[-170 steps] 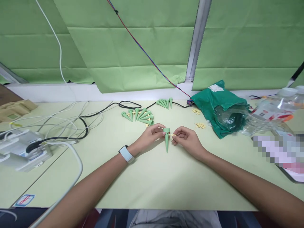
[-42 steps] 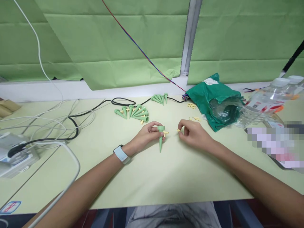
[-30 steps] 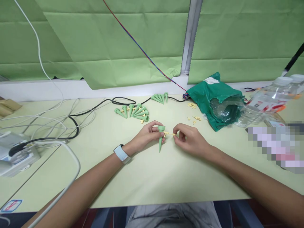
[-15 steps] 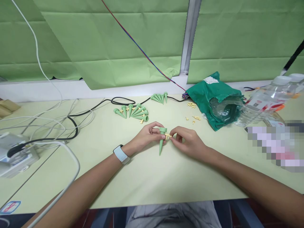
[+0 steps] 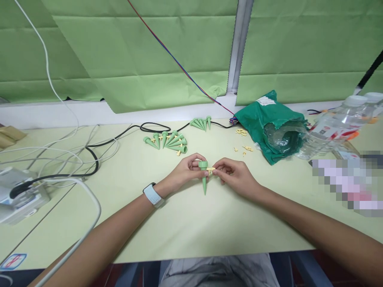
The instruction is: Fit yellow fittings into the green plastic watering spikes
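My left hand is closed on a green plastic watering spike, its wide cap up and its point down. At the spike's right side sits a small yellow valve, pinched by the fingertips of my right hand. Whether the valve is fully seated in the spike cannot be made out behind the fingers. Beyond my left hand lies a fan of green spikes, with yellow valves showing among them. A smaller group of spikes lies farther back.
Loose yellow valves lie in front of a torn green plastic bag. Water bottles stand at the right. Cables and a white power strip occupy the left side of the table.
The spike's point has swung slightly to the right. My right fingers have shifted on the yellow valve, which now sits nearly level against the spike.
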`<action>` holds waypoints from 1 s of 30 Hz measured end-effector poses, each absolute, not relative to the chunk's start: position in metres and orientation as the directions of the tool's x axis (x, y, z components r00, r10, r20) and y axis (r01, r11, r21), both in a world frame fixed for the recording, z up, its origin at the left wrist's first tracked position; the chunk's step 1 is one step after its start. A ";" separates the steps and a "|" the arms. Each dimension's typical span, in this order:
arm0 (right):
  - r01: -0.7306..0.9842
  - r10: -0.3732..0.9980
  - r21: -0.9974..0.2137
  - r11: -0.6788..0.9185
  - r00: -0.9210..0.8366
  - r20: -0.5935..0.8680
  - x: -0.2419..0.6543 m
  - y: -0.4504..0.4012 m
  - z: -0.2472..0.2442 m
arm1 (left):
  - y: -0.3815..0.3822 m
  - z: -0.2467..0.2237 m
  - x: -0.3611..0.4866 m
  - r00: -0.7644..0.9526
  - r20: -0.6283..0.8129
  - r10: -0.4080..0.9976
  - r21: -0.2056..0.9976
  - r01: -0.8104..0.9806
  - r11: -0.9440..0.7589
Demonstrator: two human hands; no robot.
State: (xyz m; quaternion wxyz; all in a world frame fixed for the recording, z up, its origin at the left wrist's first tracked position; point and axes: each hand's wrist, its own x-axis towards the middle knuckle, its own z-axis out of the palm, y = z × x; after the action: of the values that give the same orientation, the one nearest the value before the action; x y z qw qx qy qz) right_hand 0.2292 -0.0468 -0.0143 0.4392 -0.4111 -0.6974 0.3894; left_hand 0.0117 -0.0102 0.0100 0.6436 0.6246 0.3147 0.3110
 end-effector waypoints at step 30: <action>0.381 0.636 -0.509 0.772 -0.456 0.623 0.235 -0.051 -0.013 | -0.021 0.014 0.018 0.602 -0.013 0.799 0.997 -0.058 0.060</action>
State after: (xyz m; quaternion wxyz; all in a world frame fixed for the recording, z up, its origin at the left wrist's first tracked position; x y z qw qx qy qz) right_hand 0.2351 -0.0513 -0.0129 0.4249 -0.3027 -0.8399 0.1497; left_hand 0.0184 -0.0210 0.0142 0.6603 0.6040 0.3066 0.3243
